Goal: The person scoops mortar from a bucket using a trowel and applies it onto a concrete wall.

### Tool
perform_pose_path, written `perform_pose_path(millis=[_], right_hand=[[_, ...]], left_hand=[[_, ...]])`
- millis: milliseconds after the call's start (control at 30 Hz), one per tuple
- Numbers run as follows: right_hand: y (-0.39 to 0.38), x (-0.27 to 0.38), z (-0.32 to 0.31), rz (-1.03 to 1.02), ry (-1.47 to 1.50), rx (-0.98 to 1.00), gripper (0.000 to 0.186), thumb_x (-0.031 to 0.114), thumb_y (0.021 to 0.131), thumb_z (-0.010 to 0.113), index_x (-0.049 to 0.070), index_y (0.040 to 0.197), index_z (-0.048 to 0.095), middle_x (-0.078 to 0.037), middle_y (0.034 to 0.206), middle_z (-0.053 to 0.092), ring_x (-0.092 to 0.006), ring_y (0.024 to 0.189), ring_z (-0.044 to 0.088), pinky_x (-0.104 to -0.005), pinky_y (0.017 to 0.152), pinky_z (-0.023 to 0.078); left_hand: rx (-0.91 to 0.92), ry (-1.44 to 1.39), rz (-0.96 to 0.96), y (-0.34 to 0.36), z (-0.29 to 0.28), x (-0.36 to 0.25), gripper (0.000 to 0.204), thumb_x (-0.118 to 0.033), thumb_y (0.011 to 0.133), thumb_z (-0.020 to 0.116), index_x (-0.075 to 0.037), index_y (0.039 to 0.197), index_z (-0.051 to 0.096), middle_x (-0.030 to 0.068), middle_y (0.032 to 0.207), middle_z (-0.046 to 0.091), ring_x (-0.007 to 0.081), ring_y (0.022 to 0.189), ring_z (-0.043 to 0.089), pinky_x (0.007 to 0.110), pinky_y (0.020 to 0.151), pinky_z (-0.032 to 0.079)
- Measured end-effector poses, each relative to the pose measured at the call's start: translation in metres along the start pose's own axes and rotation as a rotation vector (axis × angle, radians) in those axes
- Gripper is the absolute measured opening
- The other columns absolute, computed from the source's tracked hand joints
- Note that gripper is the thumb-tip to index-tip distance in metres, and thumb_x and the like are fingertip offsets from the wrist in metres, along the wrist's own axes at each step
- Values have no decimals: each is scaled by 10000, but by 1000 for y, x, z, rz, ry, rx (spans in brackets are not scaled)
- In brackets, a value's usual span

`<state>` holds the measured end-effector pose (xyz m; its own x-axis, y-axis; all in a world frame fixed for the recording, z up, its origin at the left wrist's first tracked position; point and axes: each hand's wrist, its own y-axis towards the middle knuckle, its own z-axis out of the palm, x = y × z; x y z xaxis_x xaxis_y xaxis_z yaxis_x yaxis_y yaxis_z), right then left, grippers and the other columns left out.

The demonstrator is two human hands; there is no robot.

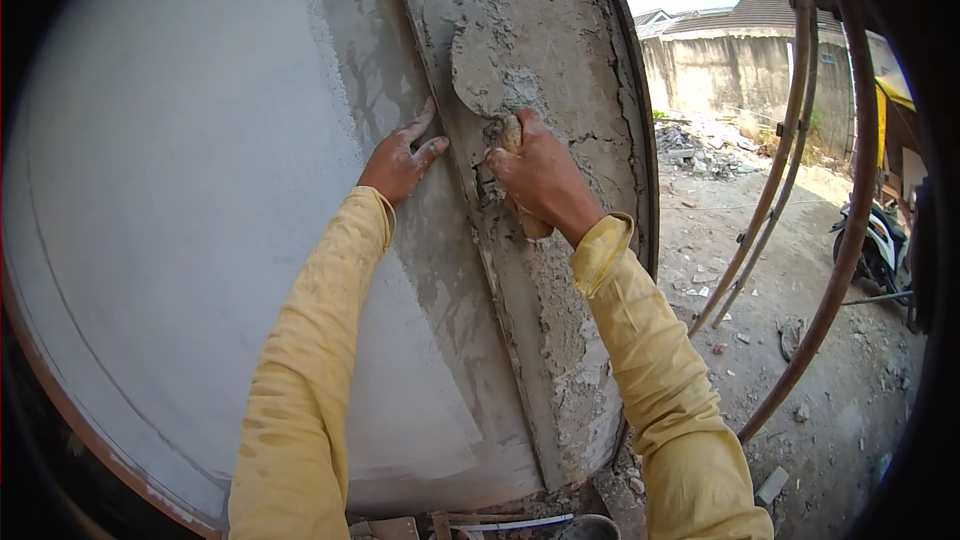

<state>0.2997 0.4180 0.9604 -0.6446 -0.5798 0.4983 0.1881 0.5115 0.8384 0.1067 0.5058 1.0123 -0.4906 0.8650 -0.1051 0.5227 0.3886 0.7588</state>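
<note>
My right hand (542,172) is wrapped round the pale wooden handle of a trowel (478,72). Its rounded blade points up and away, coated in grey mortar, and lies against the rough mortar band (545,20) on the wall. A long, straight, mortar-smeared strip (492,275) runs along the left side of this band. Against that strip rests my left hand (396,162), index finger stretched upward and thumb spread; its other fingers are partly hidden. Left of the strip is a damp grey stretch, then a smooth whitish wall (200,160).
A dark edge strip (645,155) borders the mortar band on the right. Brown upright poles (858,190) stand beyond it. Rubble (700,148), a boundary wall (735,70) and a parked motorbike (882,245) are farther off. A bucket rim (590,528) and boards (385,528) show below.
</note>
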Motion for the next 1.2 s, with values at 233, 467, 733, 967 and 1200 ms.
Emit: perform_pose_path(millis=[233,467,733,967,1200], right_hand=[[-17,37,8,106,135,302,513,146,823,574,-114,1228,398,-244,752,634,-335,648,664,-420,635,506],[-21,44,-15,64,295,308,471,142,832,595,-89,1203,417,-119,710,578,-182,463,577,-328,454,473],[130,75,-24,-630,-629,310,121,83,802,614,-16,861,576,-87,675,604,-192,510,625,-328,449,501],[87,61,-32,-878,-603,263,134,115,750,622,0,819,611,-126,692,630,-271,576,649,-363,527,518],[-139,58,-54,446,201,529,460,161,812,638,19,1174,392,-90,715,573,-141,460,536,-313,446,453]], left_hand=[[85,-24,-115,2,-7,7,429,-190,862,620,2,1240,556,222,1277,543,366,1197,501,371,1012,393],[34,135,-16,-2,0,16,464,-182,861,618,-27,1289,527,230,1291,528,377,1199,496,378,1012,393],[34,63,-20,-1,-7,-2,633,-330,930,553,17,1416,344,240,1397,430,342,1312,399,361,1091,298],[26,78,10,3,-5,0,609,-315,926,552,-5,1414,361,248,1381,440,345,1303,406,375,1084,308],[-190,63,123,-8,13,32,548,-286,888,580,-96,1385,449,228,1196,574,378,1051,555,414,936,434]])
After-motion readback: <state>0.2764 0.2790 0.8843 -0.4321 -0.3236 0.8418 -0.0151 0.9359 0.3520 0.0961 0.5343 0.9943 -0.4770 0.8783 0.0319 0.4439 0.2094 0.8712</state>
